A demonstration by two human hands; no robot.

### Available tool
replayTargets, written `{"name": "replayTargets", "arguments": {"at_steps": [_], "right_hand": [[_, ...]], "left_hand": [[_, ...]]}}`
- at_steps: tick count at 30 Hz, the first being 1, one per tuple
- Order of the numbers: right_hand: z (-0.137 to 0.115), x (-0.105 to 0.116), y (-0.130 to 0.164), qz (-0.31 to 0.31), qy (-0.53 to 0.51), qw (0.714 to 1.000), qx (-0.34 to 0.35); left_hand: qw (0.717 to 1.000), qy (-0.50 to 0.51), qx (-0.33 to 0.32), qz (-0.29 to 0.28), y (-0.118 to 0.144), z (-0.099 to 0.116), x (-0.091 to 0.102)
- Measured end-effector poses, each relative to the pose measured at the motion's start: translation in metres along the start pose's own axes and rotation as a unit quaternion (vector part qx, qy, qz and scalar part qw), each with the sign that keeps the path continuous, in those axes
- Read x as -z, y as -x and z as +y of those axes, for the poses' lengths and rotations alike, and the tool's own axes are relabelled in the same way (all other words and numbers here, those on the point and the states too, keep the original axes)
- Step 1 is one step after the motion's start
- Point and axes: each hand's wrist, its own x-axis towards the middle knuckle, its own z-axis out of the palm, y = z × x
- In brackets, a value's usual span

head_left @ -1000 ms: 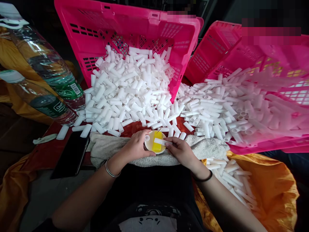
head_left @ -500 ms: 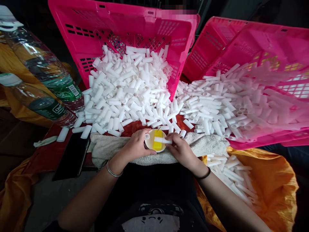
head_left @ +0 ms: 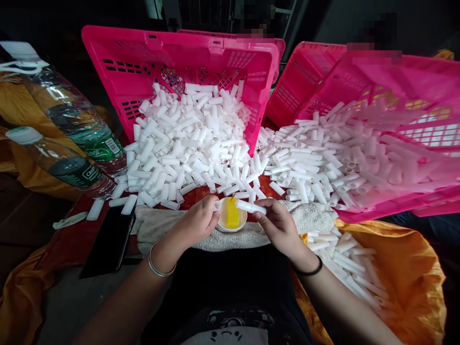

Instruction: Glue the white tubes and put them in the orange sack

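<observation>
My left hand (head_left: 199,220) is closed around a short white plastic tube (head_left: 217,205), whose open end shows at my fingertips. My right hand (head_left: 277,222) pinches a longer white tube (head_left: 250,207), held level just right of a small white dish (head_left: 233,216) with a yellow sponge in it. The dish rests on a beige towel (head_left: 309,215) at the table's near edge. The two tubes are a few centimetres apart, either side of the dish.
Two tilted pink crates (head_left: 172,57) (head_left: 417,86) spill piles of white tubes (head_left: 190,139) onto the red table. Two water bottles (head_left: 77,120) lie at the left beside a black phone (head_left: 108,239). More tubes (head_left: 345,258) lie in an orange bag at the right.
My right hand has lifted its tube off the dish and drawn it to the right. My left hand has shifted slightly left, away from the dish rim. The camera has tilted up.
</observation>
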Motion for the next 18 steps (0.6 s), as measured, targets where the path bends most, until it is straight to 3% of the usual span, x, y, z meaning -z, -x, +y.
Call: {"name": "replayTargets", "arguments": {"at_steps": [6, 10, 12, 14, 16, 18], "right_hand": [[-0.031, 0.005, -0.005, -0.085, 0.000, 0.995, -0.054], [-0.045, 0.004, -0.012, -0.124, 0.020, 0.988, -0.086], [-0.046, 0.002, -0.013, -0.091, 0.079, 0.992, -0.047], [-0.046, -0.003, -0.010, -0.034, 0.164, 0.985, 0.042], [-0.046, -0.008, -0.003, 0.002, 0.220, 0.967, 0.125], [-0.049, -0.007, 0.007, -0.001, 0.243, 0.957, 0.161]], "left_hand": [[0.986, -0.117, -0.112, 0.027, -0.006, 0.030, 0.016], [0.983, -0.158, -0.094, -0.003, -0.003, 0.045, 0.013], [0.993, -0.100, -0.065, -0.007, -0.001, 0.055, 0.011], [0.999, 0.007, -0.019, -0.043, 0.001, 0.069, 0.009], [0.987, 0.124, 0.040, -0.099, 0.004, 0.085, 0.006], [0.969, 0.190, 0.078, -0.135, 0.009, 0.097, 0.004]]}}
